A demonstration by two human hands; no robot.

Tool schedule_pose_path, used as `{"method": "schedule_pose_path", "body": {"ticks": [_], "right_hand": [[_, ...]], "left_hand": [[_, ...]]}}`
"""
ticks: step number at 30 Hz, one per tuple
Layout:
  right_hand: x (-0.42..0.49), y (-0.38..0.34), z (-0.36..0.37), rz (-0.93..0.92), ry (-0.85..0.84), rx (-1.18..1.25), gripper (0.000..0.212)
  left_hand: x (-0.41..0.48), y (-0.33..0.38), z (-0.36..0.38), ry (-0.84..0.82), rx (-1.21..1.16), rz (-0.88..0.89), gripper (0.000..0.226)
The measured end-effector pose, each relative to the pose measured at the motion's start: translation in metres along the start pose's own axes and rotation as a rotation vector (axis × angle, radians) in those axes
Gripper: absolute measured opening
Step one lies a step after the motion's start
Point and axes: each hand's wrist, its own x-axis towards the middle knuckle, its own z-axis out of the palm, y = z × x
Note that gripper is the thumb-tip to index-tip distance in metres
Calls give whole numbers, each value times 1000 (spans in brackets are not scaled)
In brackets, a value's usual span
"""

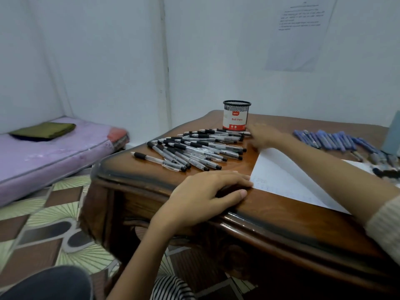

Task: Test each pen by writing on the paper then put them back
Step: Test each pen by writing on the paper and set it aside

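Several black pens (194,148) lie spread out on the wooden table (270,215). Behind them stands a mesh pen cup (236,115) labelled "Ball Pens". A white sheet of paper (285,176) lies to the right of the pens. My left hand (207,193) rests flat on the table edge, its fingertips touching the paper's left corner. My right hand (265,135) is blurred and reaches over the paper to the far end of the black pens, beside the cup. Whether it holds a pen is not visible.
Several blue pens (333,140) lie in a row at the table's far right. A pink mattress (54,154) with a folded green cloth (44,131) lies on the floor to the left. A printed sheet (300,33) hangs on the wall.
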Motion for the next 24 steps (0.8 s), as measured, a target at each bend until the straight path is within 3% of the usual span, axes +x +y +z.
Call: {"method": "schedule_pose_path", "body": {"ticks": [6, 12, 18, 21, 24], "right_hand": [[21, 13, 13, 34, -31, -11, 64], [25, 12, 9, 10, 2, -19, 47], [15, 9, 6, -40, 26, 235, 16], [9, 16, -1, -20, 64, 387, 24], [-1, 25, -15, -26, 56, 454, 20]], "left_hand": [[-2, 1, -1, 0, 25, -4, 43], [-1, 2, -1, 17, 45, 10, 42], [-1, -1, 1, 24, 26, 7, 42], [0, -1, 1, 33, 23, 10, 41], [1, -3, 2, 36, 21, 20, 42]]}}
